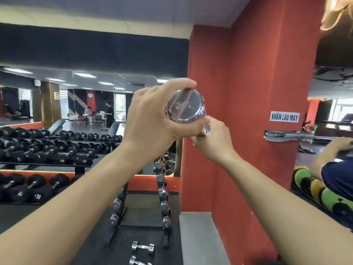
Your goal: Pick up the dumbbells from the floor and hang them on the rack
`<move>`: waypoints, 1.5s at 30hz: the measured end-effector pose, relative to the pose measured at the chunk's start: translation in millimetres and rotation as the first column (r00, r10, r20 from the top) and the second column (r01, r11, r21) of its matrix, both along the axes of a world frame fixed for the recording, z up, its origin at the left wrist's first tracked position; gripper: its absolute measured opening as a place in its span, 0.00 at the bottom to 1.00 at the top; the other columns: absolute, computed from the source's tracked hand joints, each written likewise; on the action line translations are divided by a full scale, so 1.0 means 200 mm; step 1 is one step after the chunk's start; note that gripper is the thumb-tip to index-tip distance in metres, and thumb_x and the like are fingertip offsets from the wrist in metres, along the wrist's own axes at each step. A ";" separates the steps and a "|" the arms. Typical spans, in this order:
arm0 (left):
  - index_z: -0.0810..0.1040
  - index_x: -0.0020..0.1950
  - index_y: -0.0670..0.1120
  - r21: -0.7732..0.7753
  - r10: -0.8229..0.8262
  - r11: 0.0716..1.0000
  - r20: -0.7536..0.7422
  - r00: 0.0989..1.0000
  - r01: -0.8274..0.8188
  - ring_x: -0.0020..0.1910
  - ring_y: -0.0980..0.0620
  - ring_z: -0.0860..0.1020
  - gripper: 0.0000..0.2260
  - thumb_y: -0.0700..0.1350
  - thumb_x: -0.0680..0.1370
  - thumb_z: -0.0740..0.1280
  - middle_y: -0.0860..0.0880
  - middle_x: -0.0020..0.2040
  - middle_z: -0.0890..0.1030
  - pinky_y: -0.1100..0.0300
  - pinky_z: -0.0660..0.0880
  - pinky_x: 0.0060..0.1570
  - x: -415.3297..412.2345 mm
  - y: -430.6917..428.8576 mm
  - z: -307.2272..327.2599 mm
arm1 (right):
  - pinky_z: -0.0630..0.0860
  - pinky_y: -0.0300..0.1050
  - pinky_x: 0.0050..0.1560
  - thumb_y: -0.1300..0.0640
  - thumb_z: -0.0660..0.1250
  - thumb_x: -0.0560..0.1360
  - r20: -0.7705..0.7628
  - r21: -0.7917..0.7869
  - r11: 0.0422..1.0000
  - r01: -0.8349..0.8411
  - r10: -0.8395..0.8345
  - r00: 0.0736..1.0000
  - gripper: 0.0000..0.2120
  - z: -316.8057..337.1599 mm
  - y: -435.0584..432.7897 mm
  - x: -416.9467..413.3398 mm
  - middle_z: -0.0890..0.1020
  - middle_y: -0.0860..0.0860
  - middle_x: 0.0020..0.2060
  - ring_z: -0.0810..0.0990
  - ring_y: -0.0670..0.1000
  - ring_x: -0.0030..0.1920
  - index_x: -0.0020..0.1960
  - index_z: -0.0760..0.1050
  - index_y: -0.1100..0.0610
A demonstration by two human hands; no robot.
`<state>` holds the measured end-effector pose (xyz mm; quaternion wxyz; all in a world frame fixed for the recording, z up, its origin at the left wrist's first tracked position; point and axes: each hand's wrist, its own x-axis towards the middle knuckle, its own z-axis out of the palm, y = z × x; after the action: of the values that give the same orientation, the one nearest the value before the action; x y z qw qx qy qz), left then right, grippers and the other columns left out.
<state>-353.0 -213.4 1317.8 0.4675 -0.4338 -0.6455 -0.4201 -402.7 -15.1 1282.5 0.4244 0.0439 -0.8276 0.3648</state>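
Dumbbells are what we are sorting, and the one in hand, a small chrome dumbbell with round polished heads [186,109], is held up above the black upright rack [122,216] with its columns of chrome weights. Above the rack and to its left side, our left hand [152,119] curls fingers and thumb round the rim of the near head, whose flat stamped face looks back at us. From that we judge the long axis runs away from us and somewhat down to the right, not level across the rack. Just right of that head and lower, our right hand [212,139] pinches a shiny part beneath it, handle or far end; we cannot tell which. The left hand is the higher above the rack. The coming move, we think, turns on bringing that axis level and crosswise before lowering onto a free cradle. Two more chrome dumbbells [142,248] lie on the dark floor mat [91,236] at the rack's foot.
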 end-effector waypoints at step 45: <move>0.73 0.58 0.52 0.316 -0.052 0.930 0.622 0.782 -0.190 0.39 0.53 0.77 0.16 0.58 0.85 0.51 0.45 0.52 0.81 0.64 0.72 0.27 -4.36 -0.17 -0.10 | 0.77 0.69 0.67 0.58 0.82 0.59 -0.249 -0.448 0.769 -0.456 0.382 0.890 0.24 0.12 -0.11 -3.80 0.78 0.46 0.62 0.77 0.68 0.69 0.52 0.82 0.40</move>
<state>-1225.6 -246.5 1297.1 0.3163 -0.1535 -0.6900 -0.6326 -1162.9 -38.0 1306.5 0.3869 0.1436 -0.6425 0.6456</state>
